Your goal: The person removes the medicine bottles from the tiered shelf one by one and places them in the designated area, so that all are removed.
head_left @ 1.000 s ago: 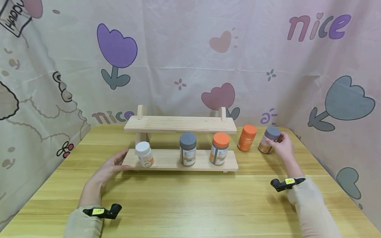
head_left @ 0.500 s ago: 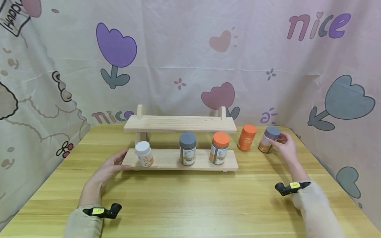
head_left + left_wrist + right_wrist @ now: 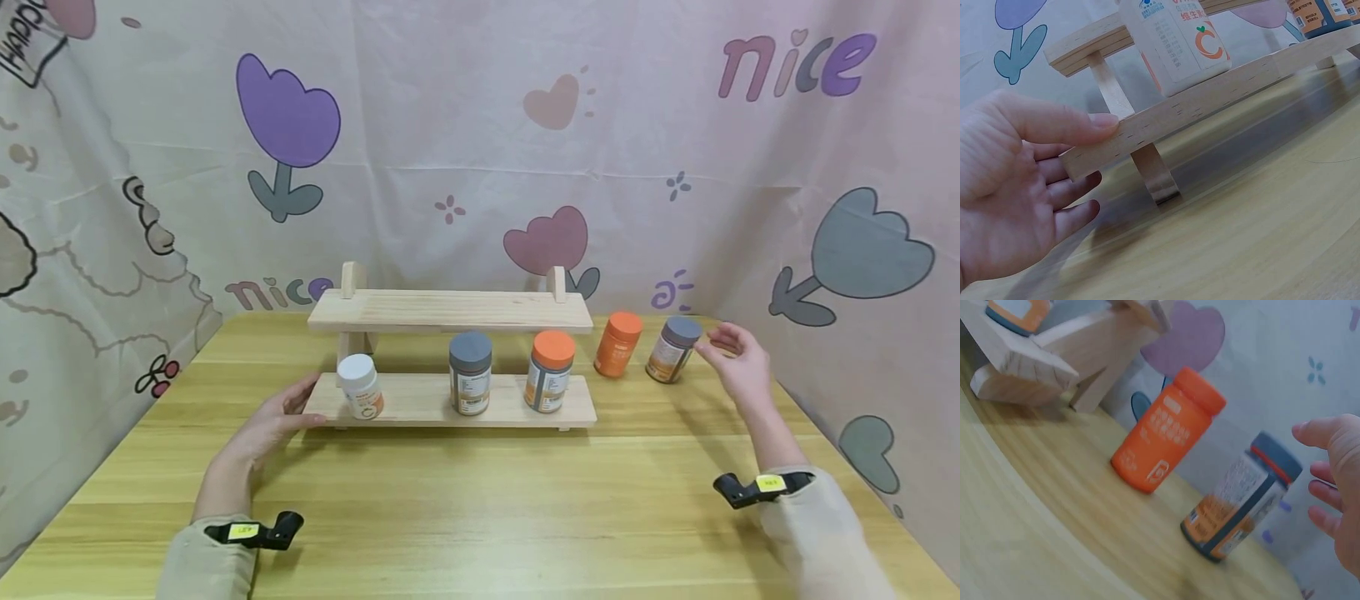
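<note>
A two-tier wooden shelf stands on the table, its lower board held at the left end by my left hand. In the left wrist view the thumb lies along the board's front edge, with the fingers behind and below. Beside the grey-capped bottle at the far right is my right hand, fingers loosely bent and holding nothing. A small gap shows between fingertips and cap in the right wrist view. An all-orange bottle stands upright just left of that bottle.
On the lower board stand a white bottle, a larger grey-capped bottle and an orange-capped bottle. The upper board rises behind them. A printed cloth hangs behind the wooden table.
My right hand has let go of the small grey-capped bottle and moved right, away from it. The bottle stays standing. My left hand keeps its place on the shelf.
</note>
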A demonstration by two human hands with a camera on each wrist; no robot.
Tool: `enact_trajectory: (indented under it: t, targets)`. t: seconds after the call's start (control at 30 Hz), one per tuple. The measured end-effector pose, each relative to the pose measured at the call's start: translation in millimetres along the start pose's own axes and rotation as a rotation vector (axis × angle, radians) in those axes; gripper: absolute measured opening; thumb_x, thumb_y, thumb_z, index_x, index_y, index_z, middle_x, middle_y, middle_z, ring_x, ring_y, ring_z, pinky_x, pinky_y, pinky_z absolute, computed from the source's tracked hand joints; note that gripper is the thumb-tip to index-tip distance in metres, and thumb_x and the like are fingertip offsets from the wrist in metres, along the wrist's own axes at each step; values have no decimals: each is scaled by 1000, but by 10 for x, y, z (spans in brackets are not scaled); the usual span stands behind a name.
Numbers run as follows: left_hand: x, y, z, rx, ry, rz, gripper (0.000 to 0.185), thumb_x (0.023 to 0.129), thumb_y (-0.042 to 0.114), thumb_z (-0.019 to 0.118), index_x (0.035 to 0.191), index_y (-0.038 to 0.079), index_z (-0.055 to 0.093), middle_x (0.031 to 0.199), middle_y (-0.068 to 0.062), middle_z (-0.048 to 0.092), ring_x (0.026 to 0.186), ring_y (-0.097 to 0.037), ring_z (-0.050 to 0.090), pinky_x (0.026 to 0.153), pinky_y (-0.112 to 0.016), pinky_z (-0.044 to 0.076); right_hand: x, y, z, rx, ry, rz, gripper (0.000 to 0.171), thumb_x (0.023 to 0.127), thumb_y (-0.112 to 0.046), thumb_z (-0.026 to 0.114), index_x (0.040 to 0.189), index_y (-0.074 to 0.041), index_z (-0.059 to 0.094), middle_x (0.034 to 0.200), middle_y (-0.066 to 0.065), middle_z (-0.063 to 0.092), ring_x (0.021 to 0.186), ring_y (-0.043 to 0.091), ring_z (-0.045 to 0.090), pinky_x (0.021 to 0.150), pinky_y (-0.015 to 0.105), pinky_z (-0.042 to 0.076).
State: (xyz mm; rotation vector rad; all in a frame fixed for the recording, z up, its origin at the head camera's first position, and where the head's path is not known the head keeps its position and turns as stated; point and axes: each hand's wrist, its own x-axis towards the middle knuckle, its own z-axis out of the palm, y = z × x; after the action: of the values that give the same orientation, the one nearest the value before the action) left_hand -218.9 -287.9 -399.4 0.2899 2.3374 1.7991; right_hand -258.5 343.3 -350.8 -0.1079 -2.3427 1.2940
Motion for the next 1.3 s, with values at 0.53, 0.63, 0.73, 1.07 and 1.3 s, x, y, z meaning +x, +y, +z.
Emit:
enact_trajectory:
  t: [0.53, 0.63, 0.73, 1.07, 1.3]
  targets:
    - [-30, 41, -7, 12, 13, -27, 87, 85, 8, 63, 146, -3, 3, 152, -22, -3, 137, -40, 2, 108, -53, 9, -178, -665, 233, 153, -230, -190, 55, 90, -19, 61, 133, 7, 38, 108, -9, 59, 96, -6, 52, 83, 5, 41]
    - [-23, 34, -6, 9, 11, -26, 87, 85, 7, 63, 146, -4, 3, 152, -22, -3, 137, -40, 2, 108, -53, 9, -213, -756, 311, 171, -287, -189, 58, 90, -18, 61, 136, 6, 35, 119, 12, 58, 99, -3, 52, 86, 6, 41]
    - [-14, 26, -2, 3, 7, -13, 86, 84, 6, 63, 145, -6, 4, 152, -23, -3, 137, -41, 2, 108, -51, 9, -250, -834, 386, 190, -343, -177, 61, 89, -18, 62, 138, 5, 33, 127, 26, 50, 103, 1, 51, 86, 8, 41]
    - [-2, 7, -5, 6, 6, -7, 85, 85, 6, 62, 145, -7, 3, 151, -24, -3, 137, -41, 1, 108, -50, 9, -365, -965, 670, 264, -496, -172, 59, 87, -9, 64, 136, 5, 35, 127, 22, 51, 113, 33, 49, 86, 14, 44]
    - [7, -7, -6, 4, -1, 4, 85, 84, 5, 62, 145, -8, 3, 151, -25, -3, 137, -41, 1, 109, -46, 11, -437, -993, 850, 288, -568, -197, 63, 84, -5, 66, 136, 7, 33, 128, 25, 48, 116, 39, 46, 96, 30, 44]
